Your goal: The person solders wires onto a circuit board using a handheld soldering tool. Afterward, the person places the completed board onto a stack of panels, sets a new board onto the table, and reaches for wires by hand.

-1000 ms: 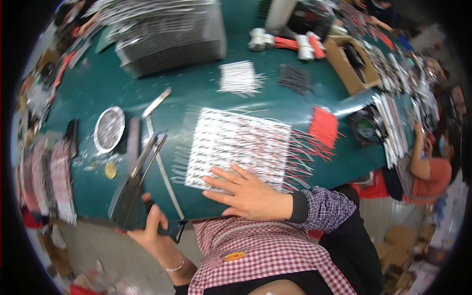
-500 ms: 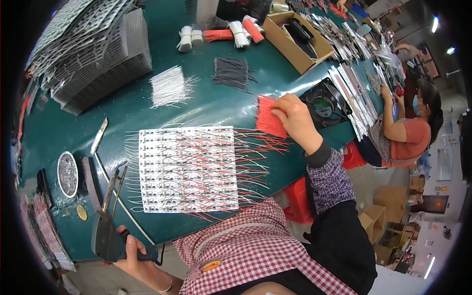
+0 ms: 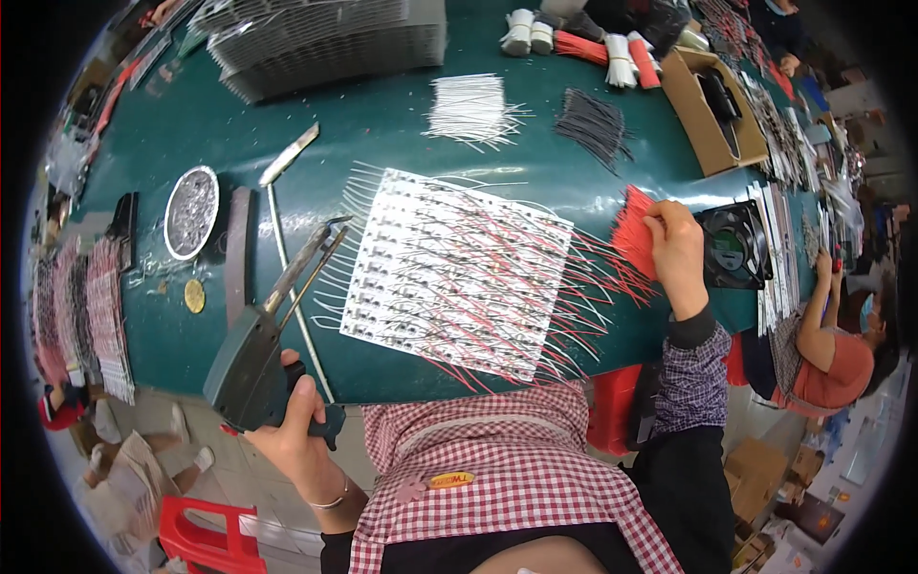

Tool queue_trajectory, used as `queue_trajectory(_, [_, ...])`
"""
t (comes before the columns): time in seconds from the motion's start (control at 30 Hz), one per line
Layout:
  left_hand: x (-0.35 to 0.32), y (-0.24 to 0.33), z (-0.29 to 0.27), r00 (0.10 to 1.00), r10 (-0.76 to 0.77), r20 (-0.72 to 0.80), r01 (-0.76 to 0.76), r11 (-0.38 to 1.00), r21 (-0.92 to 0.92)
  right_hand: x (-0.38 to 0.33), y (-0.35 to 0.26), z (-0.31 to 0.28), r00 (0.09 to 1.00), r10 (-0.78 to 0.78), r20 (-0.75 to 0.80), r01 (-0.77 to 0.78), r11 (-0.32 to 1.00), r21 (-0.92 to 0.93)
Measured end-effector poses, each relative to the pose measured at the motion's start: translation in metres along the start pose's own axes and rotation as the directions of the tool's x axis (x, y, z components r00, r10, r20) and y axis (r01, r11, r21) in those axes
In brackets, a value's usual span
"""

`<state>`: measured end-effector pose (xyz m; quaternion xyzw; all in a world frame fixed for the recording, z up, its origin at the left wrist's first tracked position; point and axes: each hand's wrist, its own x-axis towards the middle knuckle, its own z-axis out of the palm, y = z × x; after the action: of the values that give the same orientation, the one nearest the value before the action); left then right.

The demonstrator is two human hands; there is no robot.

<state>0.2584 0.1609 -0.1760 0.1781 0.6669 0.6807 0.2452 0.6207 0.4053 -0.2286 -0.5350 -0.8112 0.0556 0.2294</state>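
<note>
While the left hand (image 3: 298,442), between 7 and 8 o'clock of the white board (image 3: 449,277), wraps the handle of a dark soldering gun (image 3: 251,368), the gun's tip slants up toward 1, near the board's left edge. Board lies flat, turned a bit clockwise, on the green table (image 3: 378,120); thin wires (image 3: 497,258), red, white and dark, run across and past its right edge. Right hand (image 3: 679,251) at 3: thumb and fingertips drawn together at the red wire pile (image 3: 629,230); can't tell if any wire is pinched. Also: white wire pile (image 3: 469,107) at 12, dark wire pile (image 3: 590,124) between 1 and 2, black fan (image 3: 736,246) at 3, oval dish (image 3: 192,212) between 9 and 10.
</note>
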Motion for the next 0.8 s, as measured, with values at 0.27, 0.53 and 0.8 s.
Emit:
queue_trajectory(0.27, [0.005, 0.000, -0.005, 1.000, -0.008, 0.007, 0.008, 0.999, -0.033, 0.002, -0.002, -0.005, 1.000, -0.024, 0.000, 0.024, 0.999, -0.024])
queue_trajectory(0.53, [0.012, -0.002, -0.006, 1.000, -0.011, 0.020, 0.011, 0.999, -0.039, 0.006, -0.017, -0.017, 0.997, -0.075, -0.014, 0.073, 0.991, -0.110])
queue_trajectory(0.8, [0.018, 0.001, -0.006, 1.000, 0.006, 0.025, -0.005, 0.999, -0.032, 0.026, -0.059, -0.035, 0.987, -0.144, 0.072, 0.158, 0.949, -0.272])
